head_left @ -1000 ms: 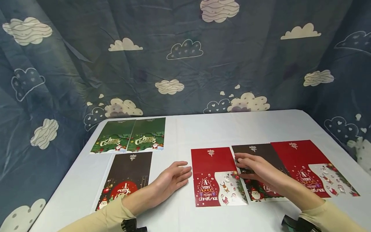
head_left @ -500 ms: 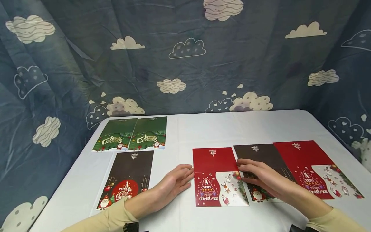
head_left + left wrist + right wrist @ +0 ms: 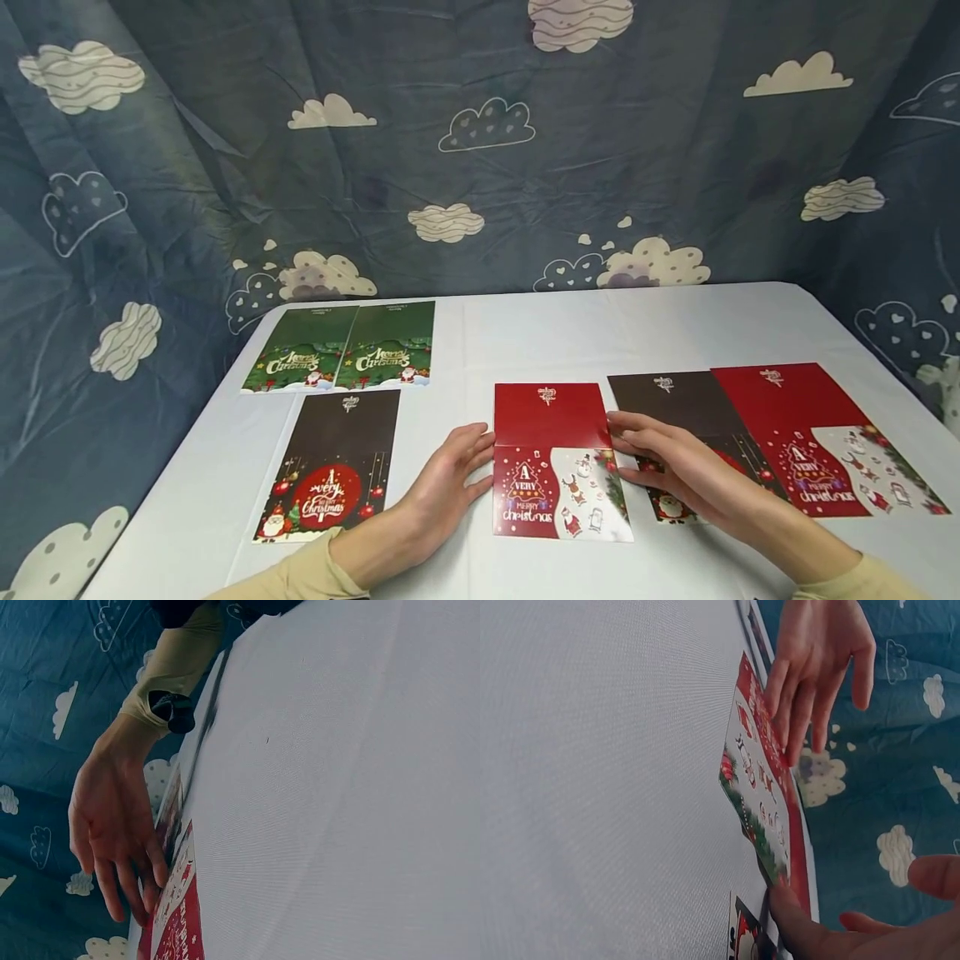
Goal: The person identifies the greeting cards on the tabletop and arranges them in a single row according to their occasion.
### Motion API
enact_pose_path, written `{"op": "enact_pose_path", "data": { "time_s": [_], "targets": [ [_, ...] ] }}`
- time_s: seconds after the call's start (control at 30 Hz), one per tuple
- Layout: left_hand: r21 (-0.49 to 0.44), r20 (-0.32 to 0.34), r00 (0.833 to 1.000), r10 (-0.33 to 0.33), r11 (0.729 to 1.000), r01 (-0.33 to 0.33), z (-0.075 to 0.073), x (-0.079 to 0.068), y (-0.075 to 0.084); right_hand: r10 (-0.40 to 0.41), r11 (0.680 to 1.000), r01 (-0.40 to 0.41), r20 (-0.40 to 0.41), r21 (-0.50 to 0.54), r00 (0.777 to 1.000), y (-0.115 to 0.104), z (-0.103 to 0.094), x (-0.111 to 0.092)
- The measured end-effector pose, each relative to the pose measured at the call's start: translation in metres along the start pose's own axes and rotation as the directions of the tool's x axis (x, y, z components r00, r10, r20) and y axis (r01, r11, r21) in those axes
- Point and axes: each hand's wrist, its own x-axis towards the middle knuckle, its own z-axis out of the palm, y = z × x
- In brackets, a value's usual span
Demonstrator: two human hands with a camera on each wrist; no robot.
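The left hand's (image 3: 446, 487) fingers are loosely extended, tips at the left edge of the red Christmas card (image 3: 555, 467). The right hand (image 3: 675, 467), fingers gently bent and apart from the thumb, touches its right edge. The card lies unfolded on the white table (image 3: 540, 333), well in from the far edge.

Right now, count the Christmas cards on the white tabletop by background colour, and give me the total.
Green Christmas cards: 2
Dark brown Christmas cards: 2
Red Christmas cards: 2
Total: 6
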Motion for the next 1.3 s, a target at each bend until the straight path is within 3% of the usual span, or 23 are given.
{"op": "enact_pose_path", "data": {
  "time_s": [0.2,0.5,0.7,0.93,1.3],
  "targets": [
    [0.024,0.005,1.000,0.021,1.000,-0.021,-0.001,-0.002,0.003,-0.020,1.000,0.019,0.045,0.017,0.999,-0.001,0.002,-0.003],
    [-0.001,0.007,0.999,0.043,0.999,-0.043,-0.007,-0.002,0.017,-0.040,0.999,0.040,0.008,0.011,0.999,-0.009,0.009,0.004],
    [-0.049,0.005,0.998,0.066,0.997,-0.065,-0.013,0.002,0.027,-0.117,0.993,0.116,-0.019,-0.034,0.993,-0.013,0.010,0.015],
    [-0.084,0.014,0.996,0.085,0.993,-0.084,-0.019,0.006,0.039,-0.198,0.979,0.199,0.028,-0.040,0.980,-0.021,0.003,0.030],
    [-0.076,-0.032,0.992,0.123,0.989,-0.125,-0.033,0.025,0.063,-0.176,0.984,0.178,0.052,-0.032,0.983,-0.047,0.002,0.064]
  ]
}}
